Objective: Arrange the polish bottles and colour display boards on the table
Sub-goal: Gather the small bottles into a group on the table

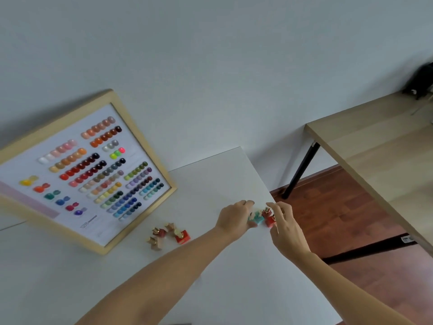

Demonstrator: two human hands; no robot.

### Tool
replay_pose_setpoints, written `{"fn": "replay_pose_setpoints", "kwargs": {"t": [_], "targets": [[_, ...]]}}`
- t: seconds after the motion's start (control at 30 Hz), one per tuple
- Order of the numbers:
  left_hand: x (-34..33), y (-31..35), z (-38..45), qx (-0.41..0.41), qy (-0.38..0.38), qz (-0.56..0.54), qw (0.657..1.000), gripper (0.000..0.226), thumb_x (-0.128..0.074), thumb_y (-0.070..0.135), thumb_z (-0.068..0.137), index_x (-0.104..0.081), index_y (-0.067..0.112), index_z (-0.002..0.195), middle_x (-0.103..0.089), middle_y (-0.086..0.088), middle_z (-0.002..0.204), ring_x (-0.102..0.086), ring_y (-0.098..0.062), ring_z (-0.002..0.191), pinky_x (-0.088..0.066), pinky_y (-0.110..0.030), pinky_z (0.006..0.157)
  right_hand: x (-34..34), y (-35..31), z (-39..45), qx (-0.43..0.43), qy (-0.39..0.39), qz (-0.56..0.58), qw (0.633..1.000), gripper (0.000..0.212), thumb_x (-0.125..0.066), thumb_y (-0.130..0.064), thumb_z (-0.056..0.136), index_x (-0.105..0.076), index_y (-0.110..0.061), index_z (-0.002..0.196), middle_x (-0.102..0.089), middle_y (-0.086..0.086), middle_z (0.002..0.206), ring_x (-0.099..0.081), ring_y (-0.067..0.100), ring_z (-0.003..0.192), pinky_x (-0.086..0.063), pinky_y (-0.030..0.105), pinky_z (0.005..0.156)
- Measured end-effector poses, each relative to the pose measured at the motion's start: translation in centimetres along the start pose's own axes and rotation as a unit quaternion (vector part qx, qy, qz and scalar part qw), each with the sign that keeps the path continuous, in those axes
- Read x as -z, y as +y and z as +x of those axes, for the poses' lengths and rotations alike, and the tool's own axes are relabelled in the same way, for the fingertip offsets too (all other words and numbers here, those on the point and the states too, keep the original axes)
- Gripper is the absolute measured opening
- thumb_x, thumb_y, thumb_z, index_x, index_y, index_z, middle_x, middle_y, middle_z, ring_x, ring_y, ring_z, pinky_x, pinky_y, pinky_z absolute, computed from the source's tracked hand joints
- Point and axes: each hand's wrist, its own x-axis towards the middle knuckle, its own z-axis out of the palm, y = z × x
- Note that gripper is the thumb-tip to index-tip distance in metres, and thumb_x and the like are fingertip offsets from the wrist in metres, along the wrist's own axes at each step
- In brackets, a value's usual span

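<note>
Near the right edge of the white table (222, 289), our left hand (234, 219) and right hand (285, 231) close their fingers around a cluster of polish bottles (262, 218), teal and red. We judge them small, light, rigid, probably glass and slippery, best pinched at the body. They stand caps up, long axes vertical; the colour board (93, 170) leans on the wall, far left.

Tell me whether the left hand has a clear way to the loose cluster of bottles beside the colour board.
Probably yes. The left hand is busy at the far bottles, but bare table lies between it and the cluster; nothing blocks the path.
</note>
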Motion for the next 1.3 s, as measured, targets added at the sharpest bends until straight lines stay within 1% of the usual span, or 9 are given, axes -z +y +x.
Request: {"fn": "replay_pose_setpoints", "kwargs": {"t": [0.17,0.27,0.37,0.5,0.6,0.83,0.97,1.1,1.3], "targets": [[2.9,-5.2,-5.4,-0.031,0.05,0.009,0.998,0.051,-0.062,0.04,0.087,-0.047,0.013,0.128,-0.064,-0.006,0.113,-0.064,-0.024,0.097,-0.057,-0.041,0.076,-1.8,-3.3,-1.7,0.092,0.028,0.021,0.995,0.043,-0.057,0.012,0.077,-0.056,-0.007,0.116,-0.052,0.014,0.117,-0.062,0.032,0.081,-0.057,0.036,0.053],[5.0,-9.7,-9.3,-0.022,0.109,0.028,0.993,0.044,-0.058,0.036,0.09,-0.049,0.016,0.129,-0.061,-0.001,0.118,-0.059,-0.017,0.106,-0.058,-0.034,0.079,-3.3,-6.0,-1.6,0.124,-0.016,0.032,0.992,0.039,-0.063,0.001,0.081,-0.054,-0.012,0.117,-0.054,0.008,0.114,-0.063,0.023,0.077,-0.053,0.025,0.058],[6.7,-14.1,-13.1,0.047,0.153,0.051,0.986,0.046,-0.059,0.032,0.089,-0.048,0.018,0.132,-0.056,0.001,0.126,-0.054,-0.014,0.115,-0.054,-0.025,0.085,-5.2,-9.3,-0.7,0.149,-0.077,0.033,0.985,0.038,-0.059,-0.017,0.089,-0.048,-0.018,0.125,-0.051,0.002,0.121,-0.062,0.015,0.076,-0.056,0.029,0.072],[7.4,-17.9,-16.2,0.165,0.068,0.069,0.982,0.059,-0.062,0.037,0.086,-0.034,0.023,0.137,-0.045,-0.004,0.132,-0.052,-0.023,0.115,-0.051,-0.03,0.079,-8.2,-14.2,0.9,0.147,-0.151,0.019,0.977,0.058,-0.057,-0.036,0.089,-0.029,-0.024,0.139,-0.041,0.0,0.133,-0.061,0.015,0.084,-0.054,0.03,0.078],[6.9,-19.1,-16.9,0.194,-0.011,0.048,0.98,0.072,-0.063,0.044,0.084,-0.024,0.022,0.141,-0.04,-0.009,0.137,-0.055,-0.027,0.116,-0.05,-0.032,0.081,-10.2,-17.4,1.8,0.131,-0.189,-0.013,0.973,0.072,-0.059,-0.042,0.087,-0.017,-0.026,0.143,-0.036,0.005,0.137,-0.063,0.022,0.089,-0.055,0.033,0.076],[5.2,-19.8,-15.6,0.182,-0.04,-0.031,0.982,0.066,-0.064,0.035,0.087,-0.028,0.027,0.142,-0.045,-0.01,0.134,-0.055,-0.025,0.118,-0.048,-0.033,0.097,-12.7,-21.1,3.5,0.066,-0.197,-0.036,0.977,0.058,-0.052,-0.031,0.092,-0.02,-0.029,0.141,-0.047,0.009,0.124,-0.062,0.029,0.086,-0.056,0.04,0.07],[4.9,-19.6,-14.6,0.176,-0.006,-0.046,0.983,0.04,-0.059,0.026,0.091,-0.045,0.022,0.129,-0.056,-0.008,0.118,-0.06,-0.021,0.105,-0.051,-0.029,0.092,-13.2,-21.8,4.3,0.062,-0.188,-0.033,0.98,0.044,-0.046,-0.031,0.095,-0.03,-0.036,0.136,-0.055,0.007,0.114,-0.061,0.026,0.083,-0.055,0.036,0.068],[4.4,-19.2,-13.9,0.168,0.029,-0.025,0.985,0.021,-0.058,0.021,0.092,-0.054,0.017,0.113,-0.061,-0.007,0.104,-0.064,-0.019,0.091,-0.053,-0.024,0.082,-13.5,-22.0,4.7,0.077,-0.185,-0.045,0.979,0.029,-0.042,-0.024,0.096,-0.046,-0.029,0.125,-0.058,0.006,0.108,-0.061,0.028,0.082,-0.051,0.034,0.064],[4.3,-18.9,-13.3,0.164,0.01,0.038,0.986,0.017,-0.064,0.017,0.088,-0.057,0.013,0.103,-0.065,-0.007,0.1,-0.066,-0.02,0.088,-0.054,-0.024,0.077,-12.8,-21.3,4.5,0.11,-0.196,-0.046,0.973,0.022,-0.044,-0.005,0.091,-0.054,-0.015,0.108,-0.06,0.01,0.096,-0.059,0.029,0.079,-0.049,0.036,0.063]]}}
